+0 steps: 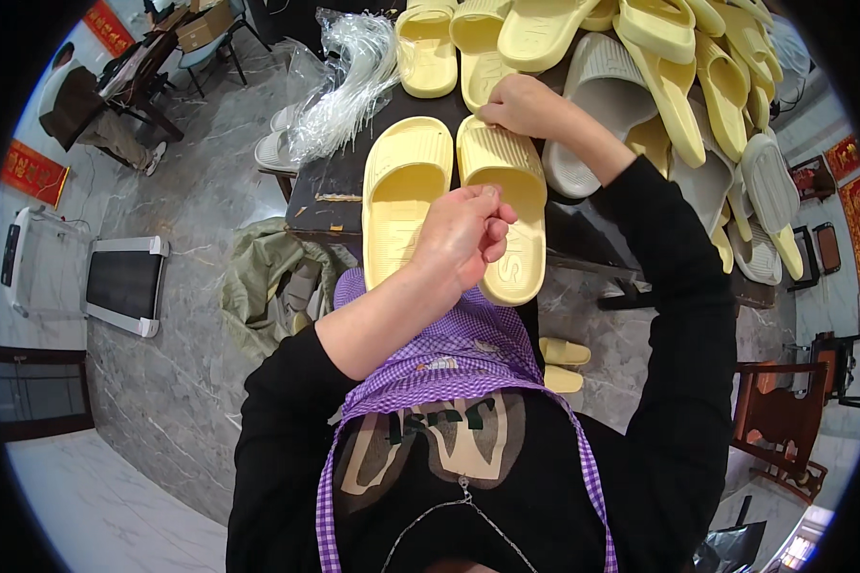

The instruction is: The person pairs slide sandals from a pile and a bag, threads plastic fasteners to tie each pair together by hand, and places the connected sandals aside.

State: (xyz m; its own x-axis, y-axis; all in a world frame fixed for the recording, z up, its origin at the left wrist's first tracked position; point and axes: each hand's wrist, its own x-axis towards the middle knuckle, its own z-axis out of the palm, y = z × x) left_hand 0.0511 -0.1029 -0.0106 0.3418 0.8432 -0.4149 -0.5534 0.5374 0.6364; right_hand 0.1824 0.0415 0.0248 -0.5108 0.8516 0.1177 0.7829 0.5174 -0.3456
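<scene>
A pair of yellow slippers lies side by side in front of me, toes pointing away: the left slipper [408,196] and the right slipper [506,151], both with ribbed straps. My left hand [463,232] is over the right slipper's opening, its fingers curled and thumb pressed in; whatever they pinch is too small to make out. At the far end of that same slipper, my right hand [526,107] bends down with closed fingertips by the toe edge. Its grip is partly hidden, so I cannot see what is between the fingers.
Clear plastic strands [349,91] lie bundled on the dark table [330,191], left of the slippers. More yellow slippers [428,53] line the far side. A pile with grey slippers [607,100] rises at the right. Below the table's left edge sits an olive sack [258,286].
</scene>
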